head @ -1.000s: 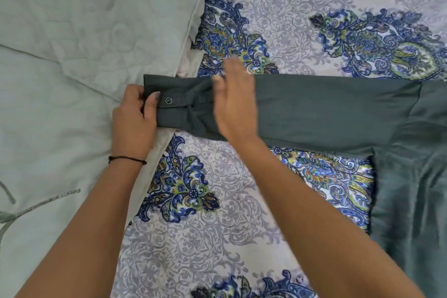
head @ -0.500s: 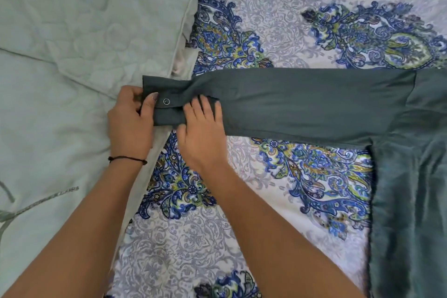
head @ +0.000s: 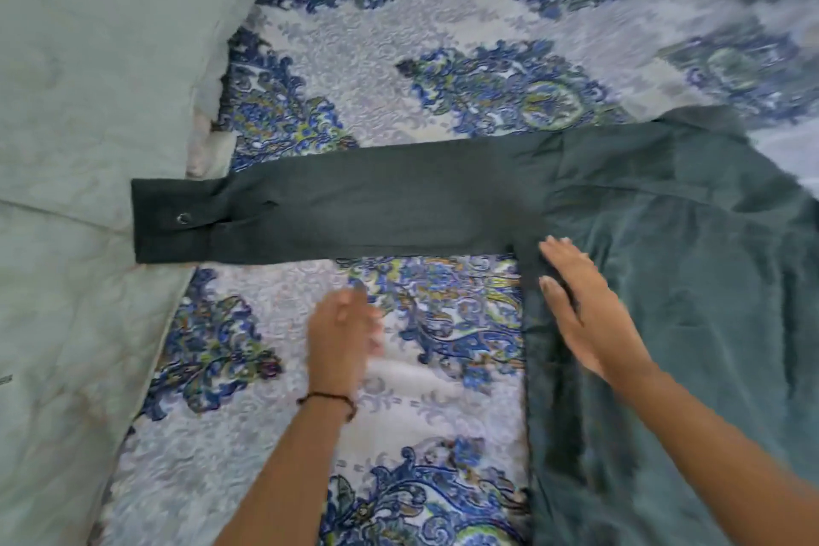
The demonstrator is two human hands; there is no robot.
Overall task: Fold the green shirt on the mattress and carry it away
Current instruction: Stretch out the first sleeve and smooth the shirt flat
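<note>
Shirt (head: 691, 279) lies spread on the patterned mattress (head: 443, 390), sleeve (head: 376, 215) stretched left. Our right hand (head: 585, 306) rests flat, fingers open, on its near-left edge; our left hand (head: 341, 337), blurred, holds nothing. We should smooth before folding

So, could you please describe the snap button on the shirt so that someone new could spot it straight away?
Start at the green shirt spread on the patterned mattress, and follow its long sleeve out to the far end. There the cuff overlaps the pale quilt. The snap button is the small shiny metal ring on that cuff, the only bright spot on the dark fabric.
</note>
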